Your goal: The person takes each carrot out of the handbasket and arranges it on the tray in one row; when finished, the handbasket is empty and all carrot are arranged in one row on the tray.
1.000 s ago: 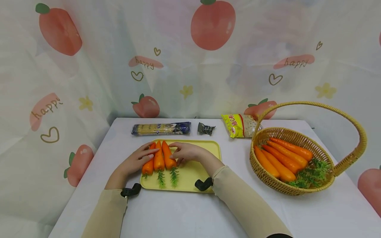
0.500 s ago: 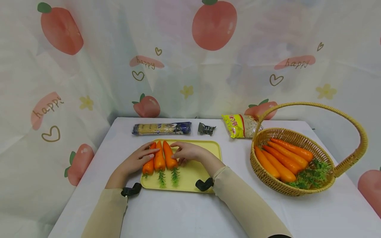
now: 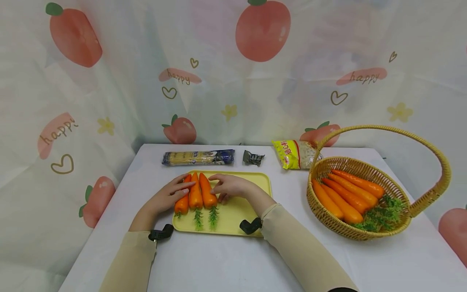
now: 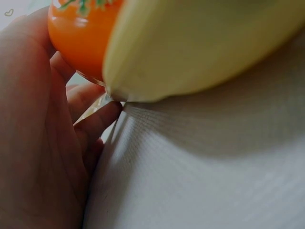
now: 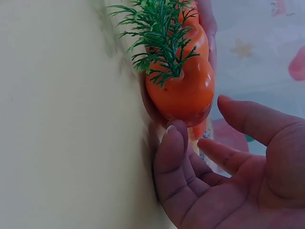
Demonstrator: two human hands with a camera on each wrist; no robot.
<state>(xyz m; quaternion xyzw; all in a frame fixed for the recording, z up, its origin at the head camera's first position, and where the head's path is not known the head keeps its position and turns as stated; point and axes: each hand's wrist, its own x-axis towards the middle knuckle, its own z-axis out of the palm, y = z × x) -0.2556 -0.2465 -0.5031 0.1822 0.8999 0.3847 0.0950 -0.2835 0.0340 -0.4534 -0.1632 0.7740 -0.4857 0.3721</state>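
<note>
Three orange carrots with green tops lie side by side on a yellow tray, tips pointing away: a left carrot, a middle carrot and a right carrot. The left hand lies along the outer side of the left carrot, its fingers reaching over it to the middle one. In the left wrist view its relaxed fingers pass beside a carrot's rounded end and the tray's underside. From the other side, the right hand touches the right carrot with loosely bent fingers, its palm facing the carrots.
A wicker basket with a tall handle holds several carrots at the right. Behind the tray lie a long noodle packet, a small dark packet and a yellow-and-clear food bag. A patterned curtain surrounds the white table.
The right carrot has shifted slightly left toward the middle carrot since half a second ago. Both hands stay in nearly the same places.
</note>
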